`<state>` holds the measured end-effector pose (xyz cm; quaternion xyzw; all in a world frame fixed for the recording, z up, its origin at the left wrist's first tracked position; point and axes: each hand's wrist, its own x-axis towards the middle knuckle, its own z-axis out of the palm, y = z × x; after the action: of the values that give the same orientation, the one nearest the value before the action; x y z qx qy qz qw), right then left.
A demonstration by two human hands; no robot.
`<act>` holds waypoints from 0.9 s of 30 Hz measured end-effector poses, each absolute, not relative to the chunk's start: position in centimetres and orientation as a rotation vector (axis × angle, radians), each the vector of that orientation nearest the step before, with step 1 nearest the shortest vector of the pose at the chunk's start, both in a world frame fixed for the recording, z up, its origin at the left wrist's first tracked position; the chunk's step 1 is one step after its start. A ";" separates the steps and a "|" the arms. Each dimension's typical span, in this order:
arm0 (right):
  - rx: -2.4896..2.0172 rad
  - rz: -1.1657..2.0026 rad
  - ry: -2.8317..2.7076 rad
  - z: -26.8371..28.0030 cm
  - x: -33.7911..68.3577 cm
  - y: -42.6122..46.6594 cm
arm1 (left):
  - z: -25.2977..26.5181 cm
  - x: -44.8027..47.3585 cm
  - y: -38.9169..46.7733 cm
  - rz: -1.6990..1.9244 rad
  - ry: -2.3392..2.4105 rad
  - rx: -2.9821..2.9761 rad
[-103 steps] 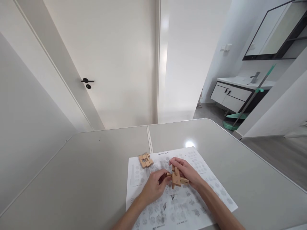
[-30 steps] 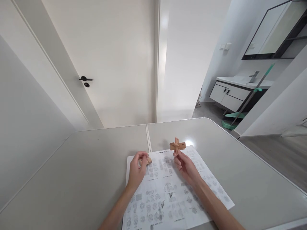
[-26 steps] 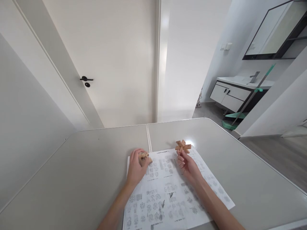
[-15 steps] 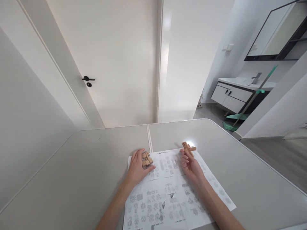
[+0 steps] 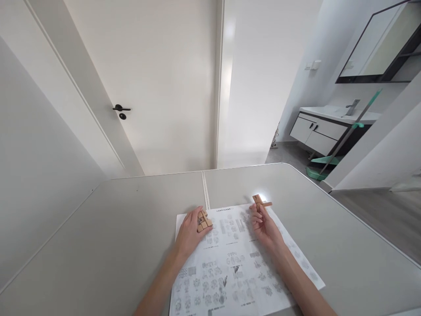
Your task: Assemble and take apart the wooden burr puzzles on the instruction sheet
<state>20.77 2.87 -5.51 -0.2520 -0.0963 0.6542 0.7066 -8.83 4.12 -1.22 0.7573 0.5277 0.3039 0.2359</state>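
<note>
Near the top left of a printed instruction sheet (image 5: 237,245), my left hand (image 5: 190,231) curls around a wooden block puzzle (image 5: 204,222) made of several short interlocked pieces. Thumb and fingers press on its sides, and a gap shows in its middle. My right hand (image 5: 264,224) is raised over the sheet's upper right part. Its fingertips pinch wooden puzzle pieces (image 5: 258,201), which cross each other; a dark mark like a numeral shows on the upper end. The fingers cover the lower part of these pieces.
The grey table (image 5: 98,245) has a pale seam (image 5: 205,188) running away from me. Behind it stands a white door (image 5: 171,87) with a black handle (image 5: 121,108). To the right, beyond the table, are a washbasin cabinet (image 5: 319,127) and a green dustpan (image 5: 315,172).
The block puzzle has turned slightly and shifted a little right with my left hand. My right hand has moved slightly right, and its crossed pieces are tilted differently.
</note>
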 end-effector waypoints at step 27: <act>-1.301 0.947 -1.864 -0.3 16.3 -1.1 | 0.5 -7.6 2.2 0.621 1.107 2.342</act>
<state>16.31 -1.13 -0.27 -0.4980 -0.7139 0.3625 0.3331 -7.60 2.21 0.47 0.8542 0.4038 0.2266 0.2367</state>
